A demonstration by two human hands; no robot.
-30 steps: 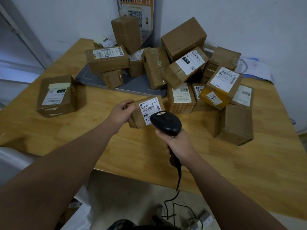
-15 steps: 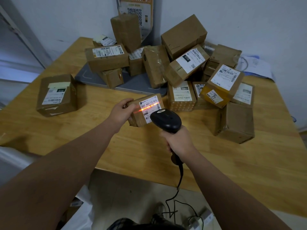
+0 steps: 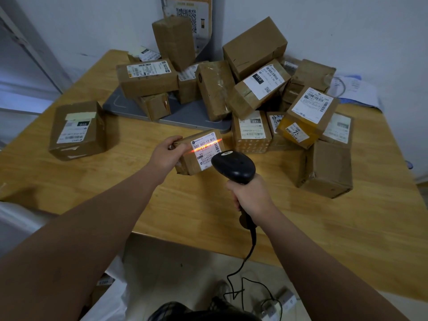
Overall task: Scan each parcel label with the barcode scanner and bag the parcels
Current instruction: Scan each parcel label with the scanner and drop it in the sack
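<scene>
My left hand (image 3: 167, 153) grips a small brown parcel (image 3: 190, 160) by its left end, tilted so its white label (image 3: 205, 148) faces me. An orange scan line crosses the label's upper barcode. My right hand (image 3: 251, 196) holds the black barcode scanner (image 3: 234, 166) by its handle, with the head just right of and below the label. The scanner's cable (image 3: 249, 253) hangs off the table edge to the floor.
A heap of several brown parcels (image 3: 261, 89) fills the back of the wooden table (image 3: 196, 205), some on a grey flat scale (image 3: 185, 117). One parcel (image 3: 77, 130) sits alone at the left. Another box (image 3: 326, 167) stands at the right. White bag material (image 3: 14, 218) lies lower left.
The orange scan line came on across the label and stays lit. Both hands with parcel and scanner have barely shifted.
</scene>
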